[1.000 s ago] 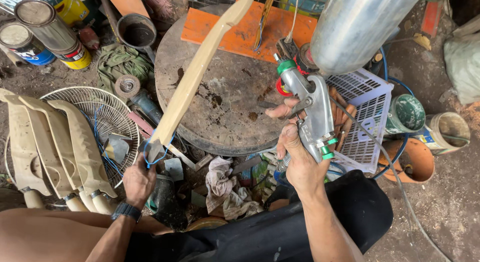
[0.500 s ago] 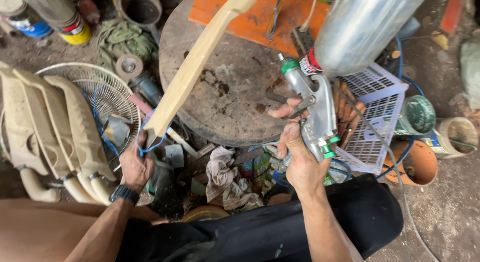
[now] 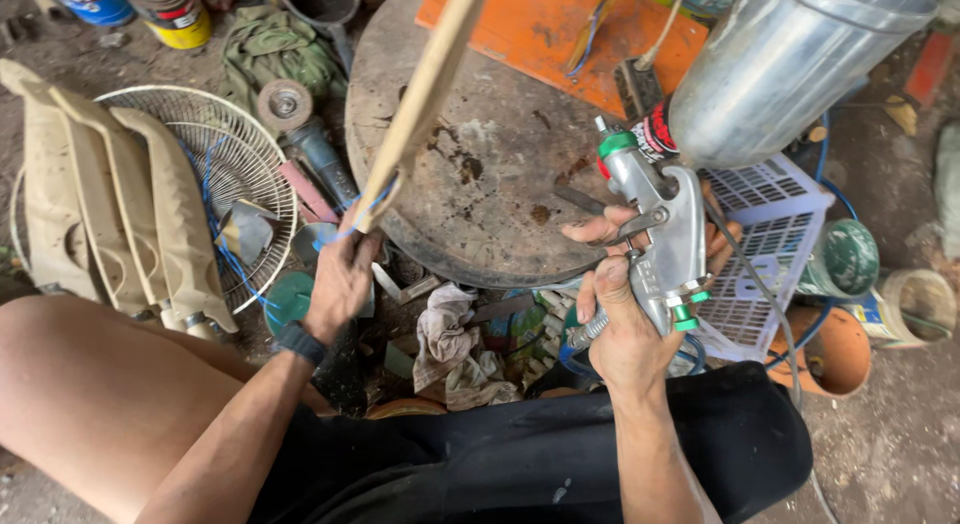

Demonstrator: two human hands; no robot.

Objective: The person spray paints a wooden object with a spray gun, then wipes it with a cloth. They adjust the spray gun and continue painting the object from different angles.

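My left hand (image 3: 343,274) grips the lower end of a long cream-painted curved piece (image 3: 425,94), which slants up and away over a round rusty table top (image 3: 480,194). A blue wire loops around the piece's held end. My right hand (image 3: 625,319) holds a metal spray gun (image 3: 665,234) by its grip, a finger on the trigger. The gun's big shiny cup (image 3: 785,64) tilts up to the right. The nozzle points left toward the cream piece.
Three more cream-painted pieces (image 3: 110,204) lie on a wire fan guard (image 3: 225,154) at the left. Paint cans (image 3: 175,9) stand at the top left, an orange board (image 3: 565,34) lies on the table's far side, and a white plastic basket (image 3: 770,244) and rags (image 3: 455,339) crowd the floor.
The view has dropped closer to the table. My left hand has swung the cream piece more upright and toward the table's middle. The spray gun stays in my right hand.
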